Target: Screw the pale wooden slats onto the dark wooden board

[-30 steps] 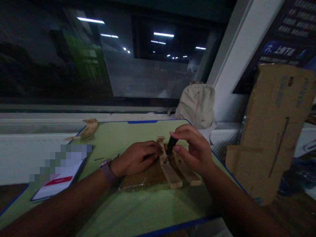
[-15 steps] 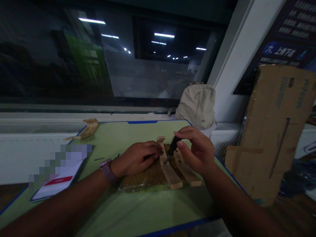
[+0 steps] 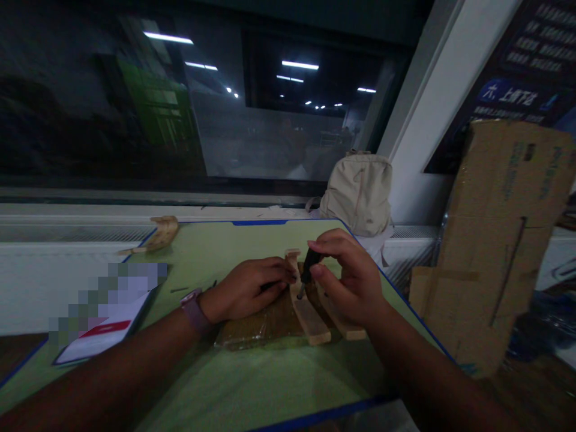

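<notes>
My right hand is closed around the black handle of a screwdriver. Its shaft slants down to a hole in a curved wooden piece. My left hand, with a watch on the wrist, grips that piece's left edge with bent fingers. Under it lies a brown wooden board, which looks wrapped in clear film. A second curved wooden piece rests on the board to the right, partly hidden by my right hand.
The green tabletop has a blue edge. A booklet and a small dark rod lie left. Another curved wooden piece sits at the far left corner. A beige backpack stands behind, and a cardboard box at right.
My right hand and the screwdriver have shifted slightly left, and the handle stands more upright. My left hand stays at the wooden piece.
</notes>
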Tool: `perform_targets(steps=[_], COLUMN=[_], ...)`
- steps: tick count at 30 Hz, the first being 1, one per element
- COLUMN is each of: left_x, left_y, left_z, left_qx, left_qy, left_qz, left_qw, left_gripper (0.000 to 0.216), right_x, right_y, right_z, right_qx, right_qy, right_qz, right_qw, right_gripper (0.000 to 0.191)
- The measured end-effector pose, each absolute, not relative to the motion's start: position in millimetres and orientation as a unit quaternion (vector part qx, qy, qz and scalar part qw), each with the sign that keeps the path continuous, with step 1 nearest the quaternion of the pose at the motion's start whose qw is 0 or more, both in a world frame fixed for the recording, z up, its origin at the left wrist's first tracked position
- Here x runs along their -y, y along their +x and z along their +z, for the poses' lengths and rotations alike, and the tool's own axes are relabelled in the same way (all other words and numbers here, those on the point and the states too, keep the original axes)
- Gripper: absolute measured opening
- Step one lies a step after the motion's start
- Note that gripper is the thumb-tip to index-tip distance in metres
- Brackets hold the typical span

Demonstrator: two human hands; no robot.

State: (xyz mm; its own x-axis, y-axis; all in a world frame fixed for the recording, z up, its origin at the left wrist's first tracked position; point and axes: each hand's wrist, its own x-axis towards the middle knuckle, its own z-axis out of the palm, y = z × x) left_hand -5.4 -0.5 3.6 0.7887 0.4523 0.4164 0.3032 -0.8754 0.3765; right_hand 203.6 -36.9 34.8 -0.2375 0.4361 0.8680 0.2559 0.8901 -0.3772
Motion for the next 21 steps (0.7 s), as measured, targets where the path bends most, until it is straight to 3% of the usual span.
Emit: perform_targets(steps=[6, 10, 14, 21], left_x=[1, 0, 0, 1], left_y=[-5, -6, -6, -6], left_z=[5, 4, 4, 4], left_qx=[-0.204, -0.212, -0.208, -0.202], left_qy=[0.934, 0.933, 0.935, 0.935], left_qz=[0.256, 0.250, 0.249, 0.252], left_qw=[0.146, 0.148, 0.146, 0.150], left_gripper=[0.019, 0.023, 0.022, 0.021], right_x=[36, 31, 36, 37], right_y=[202, 207, 208, 205], right_z=[30, 31, 39, 35], right_qx=[0.773, 0.751, 0.793, 0.774], right_qy=[-0.215, -0.275, -0.209, -0.215], right_qz=[0.212, 0.137, 0.080, 0.220], right_qw=[0.558, 0.585, 0.566, 0.554], right_gripper=[0.022, 0.020, 0.021, 0.021])
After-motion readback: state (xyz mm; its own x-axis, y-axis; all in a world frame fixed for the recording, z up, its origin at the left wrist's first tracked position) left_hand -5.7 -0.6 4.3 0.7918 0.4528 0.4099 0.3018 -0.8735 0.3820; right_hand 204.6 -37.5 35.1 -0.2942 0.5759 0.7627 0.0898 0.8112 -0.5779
